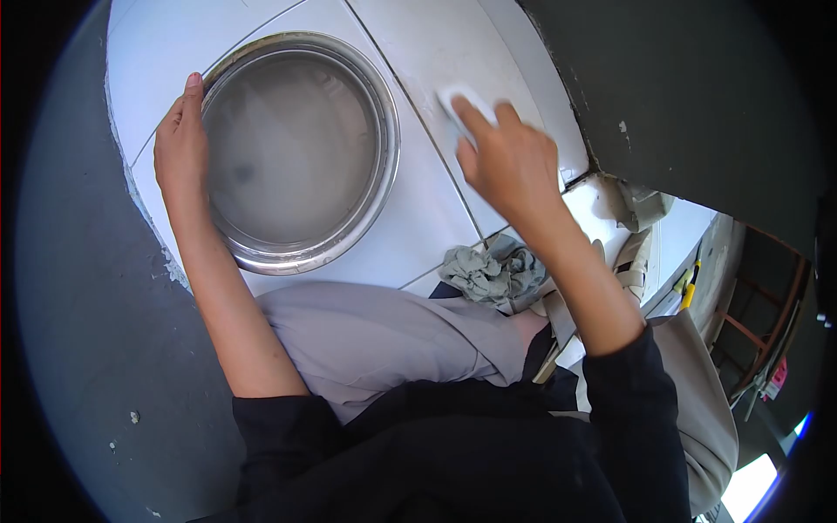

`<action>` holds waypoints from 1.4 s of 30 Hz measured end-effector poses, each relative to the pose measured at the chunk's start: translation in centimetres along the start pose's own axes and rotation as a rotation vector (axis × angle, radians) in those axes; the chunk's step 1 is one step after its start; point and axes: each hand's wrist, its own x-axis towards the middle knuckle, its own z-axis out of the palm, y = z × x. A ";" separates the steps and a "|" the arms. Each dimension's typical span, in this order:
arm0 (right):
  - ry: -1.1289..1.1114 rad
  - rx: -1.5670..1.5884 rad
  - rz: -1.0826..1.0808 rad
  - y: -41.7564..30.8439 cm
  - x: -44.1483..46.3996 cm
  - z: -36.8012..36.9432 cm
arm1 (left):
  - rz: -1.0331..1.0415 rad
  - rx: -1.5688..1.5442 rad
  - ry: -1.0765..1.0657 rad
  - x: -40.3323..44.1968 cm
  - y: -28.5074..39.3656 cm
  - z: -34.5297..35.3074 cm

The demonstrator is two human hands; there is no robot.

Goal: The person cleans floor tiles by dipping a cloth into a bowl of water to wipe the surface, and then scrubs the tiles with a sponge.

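Note:
A round metal basin (391,157) with a shiny rim stands on white tiles, and what looks like cloudy grey water is inside it. My left hand (181,148) grips the basin's left rim, its fingers partly hidden. To the right of the basin, my right hand (516,161) is closed over a small white block (462,98), which is blurred; I cannot make out its exact kind. The block is over the tiled surface (418,187) and appears to touch it. Below that hand lies a crumpled grey-green cloth (493,268), close to my knee.
A dark grey wall (680,96) rises along the right, and a dark grey surface (74,288) borders the tiles on the left. Beige sandal straps (635,261) show beside my forearm. Farther right are a yellow-and-black item (690,286) and a rusty metal frame (757,318).

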 end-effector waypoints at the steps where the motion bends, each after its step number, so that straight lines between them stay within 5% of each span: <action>1: 0.000 -0.009 0.019 0.0 1.7 0.3 | -0.011 0.005 0.002 0.1 0.0 0.0; 10: -0.081 -0.012 -0.064 0.2 -5.0 -0.9 | 0.008 -0.001 0.031 -0.4 0.2 -0.3; 18: 0.043 -0.027 -0.055 -0.4 4.4 1.1 | 0.026 -0.010 -0.005 0.2 -0.2 0.0; 25: -0.089 -0.018 -0.065 -0.4 -5.2 -0.8 | 0.028 -0.030 0.010 0.4 -0.7 -0.2; 29: 0.032 -0.019 -0.102 -1.3 2.4 1.0 | 0.013 0.000 0.020 0.2 -0.2 0.0; 37: -0.125 -0.027 -0.107 -0.5 -8.8 -1.1 | 0.011 0.022 0.028 0.2 -0.4 -0.2; 42: 0.039 -0.012 -0.098 -1.5 -2.0 0.4 | 0.050 -0.012 0.025 0.4 -0.8 0.1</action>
